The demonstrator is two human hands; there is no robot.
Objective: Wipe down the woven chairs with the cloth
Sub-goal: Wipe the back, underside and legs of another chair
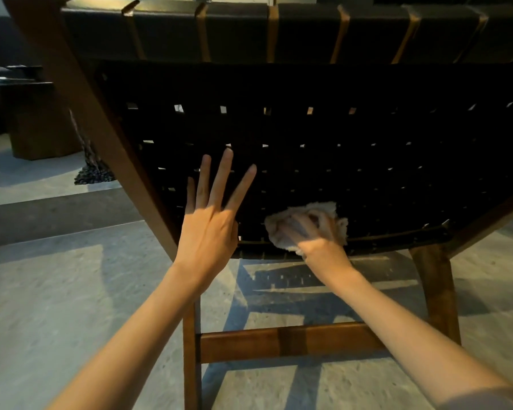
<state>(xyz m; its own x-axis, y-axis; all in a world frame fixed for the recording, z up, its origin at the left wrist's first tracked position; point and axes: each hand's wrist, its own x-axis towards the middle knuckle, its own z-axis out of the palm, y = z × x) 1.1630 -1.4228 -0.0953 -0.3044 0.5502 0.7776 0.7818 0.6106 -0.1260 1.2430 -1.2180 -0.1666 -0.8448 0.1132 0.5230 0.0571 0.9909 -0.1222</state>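
A woven chair [353,137] with black straps and a brown wooden frame fills the view, seen from behind. My left hand [209,220] lies flat against the lower left of the woven back, fingers straight and spread. My right hand [317,235] presses a crumpled white cloth [323,210] onto the weave just above the bottom rail; its fingers are blurred and partly sunk into the cloth. The cloth sticks out above and to both sides of the hand.
The chair's wooden legs [191,350] and a cross rail [285,341] stand on a grey stone floor [57,306]. A low step [42,214] runs at the left. Beyond it are a dark wooden block [39,134] and a dark woven object [92,170].
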